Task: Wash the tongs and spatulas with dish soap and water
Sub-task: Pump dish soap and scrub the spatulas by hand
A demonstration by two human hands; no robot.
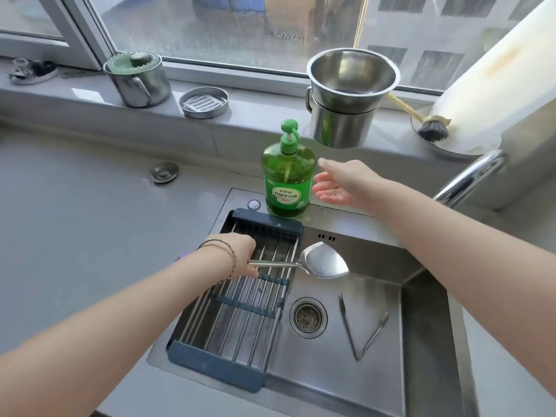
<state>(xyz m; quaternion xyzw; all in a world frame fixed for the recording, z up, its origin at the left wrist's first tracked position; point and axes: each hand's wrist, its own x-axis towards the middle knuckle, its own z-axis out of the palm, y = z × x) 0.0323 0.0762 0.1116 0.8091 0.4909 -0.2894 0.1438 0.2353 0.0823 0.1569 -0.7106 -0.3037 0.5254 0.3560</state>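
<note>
Over the sink [427,341], the left hand [240,254] has its fingers curled closed around the thin handle of a steel spatula [323,264], holding its blade level above the basin beside the slatted drying rack [240,308]. The right hand [343,185] is spread wide and holds nothing, palm facing the green dish soap bottle [288,179], just beside it but not touching.

The step in hand looks like fetching soap. To do it well, I would press the pump head straight down with the bottle left standing, and bring the spatula blade under the spout so nothing drips on the counter.

Counted: 1 spatula in view, 1 pair of tongs [361,329] lying spread on the basin floor right of the drain [307,317], 1 soap bottle, 1 faucet [469,179].
</note>
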